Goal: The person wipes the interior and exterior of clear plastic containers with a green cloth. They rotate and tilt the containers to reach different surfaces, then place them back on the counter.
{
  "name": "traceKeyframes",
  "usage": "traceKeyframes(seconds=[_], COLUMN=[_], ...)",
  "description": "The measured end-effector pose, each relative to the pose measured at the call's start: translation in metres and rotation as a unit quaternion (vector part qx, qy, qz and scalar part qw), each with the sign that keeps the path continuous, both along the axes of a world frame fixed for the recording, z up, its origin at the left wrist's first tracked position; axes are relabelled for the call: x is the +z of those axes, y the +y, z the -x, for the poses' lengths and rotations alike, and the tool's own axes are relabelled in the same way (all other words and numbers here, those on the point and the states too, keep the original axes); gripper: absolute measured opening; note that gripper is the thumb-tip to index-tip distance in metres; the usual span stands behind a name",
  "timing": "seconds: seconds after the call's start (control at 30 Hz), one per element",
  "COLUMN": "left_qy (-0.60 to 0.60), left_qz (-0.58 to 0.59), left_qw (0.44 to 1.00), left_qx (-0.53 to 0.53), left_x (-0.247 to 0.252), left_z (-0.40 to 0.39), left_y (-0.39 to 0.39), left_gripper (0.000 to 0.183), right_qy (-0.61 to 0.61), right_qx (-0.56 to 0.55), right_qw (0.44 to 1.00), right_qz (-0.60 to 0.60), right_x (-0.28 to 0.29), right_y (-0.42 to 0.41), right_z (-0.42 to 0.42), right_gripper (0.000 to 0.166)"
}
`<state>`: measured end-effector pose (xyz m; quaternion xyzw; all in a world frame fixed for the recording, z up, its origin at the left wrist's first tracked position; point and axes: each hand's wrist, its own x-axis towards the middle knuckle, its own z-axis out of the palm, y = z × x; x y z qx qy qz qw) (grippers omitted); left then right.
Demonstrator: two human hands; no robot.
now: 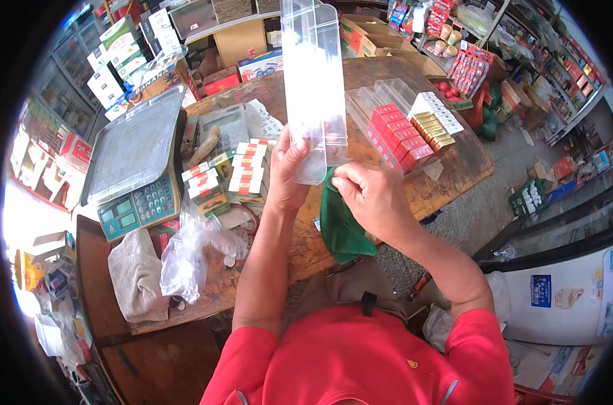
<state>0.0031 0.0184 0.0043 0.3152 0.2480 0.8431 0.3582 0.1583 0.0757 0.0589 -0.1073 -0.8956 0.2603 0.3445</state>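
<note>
My left hand (288, 169) grips a long clear plastic tray (311, 96) near its lower end, thumb on the front. The tray is raised above the table and tilted, with bright glare on its face. In my right hand (369, 195) a green cloth (343, 228) is pinched between thumb and fingers. It hangs down beside the tray's bottom corner, close against it. To the right, another clear plastic tray (363, 109) lies on the wooden table (306, 248), holding rows of red boxes (400, 134), gold boxes (432, 130) and white boxes (436, 109).
Left of my hands are stacked small white-and-green boxes (248, 172), a crumpled plastic bag (187, 258), a beige cloth (137, 273) and a digital weighing scale (134, 167). A calculator (225, 126) sits behind them. Cardboard boxes (382, 43) stand beyond the far edge.
</note>
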Motion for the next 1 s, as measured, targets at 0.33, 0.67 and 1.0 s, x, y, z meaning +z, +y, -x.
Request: traceKeyframes(seconds=[0.33, 0.67, 1.0], left_qy=[0.060, 0.050, -0.137], left_qz=[0.027, 0.010, -0.095], left_qw=[0.998, 0.998, 0.986], left_qx=[0.009, 0.037, 0.001], left_x=[0.005, 0.007, -0.012], left_z=[0.000, 0.001, 0.023], left_y=[-0.005, -0.009, -0.003], left_gripper=[0.072, 0.077, 0.075], right_qy=[-0.022, 0.013, 0.040], right_qx=[0.008, 0.011, 0.024], right_qw=[0.997, 1.000, 0.889], right_qz=[-0.067, 0.001, 0.456], right_x=[0.006, -0.002, -0.001], right_y=[-0.001, -0.002, 0.029], right_z=[-0.005, -0.009, -0.003], right_gripper=[0.007, 0.006, 0.019])
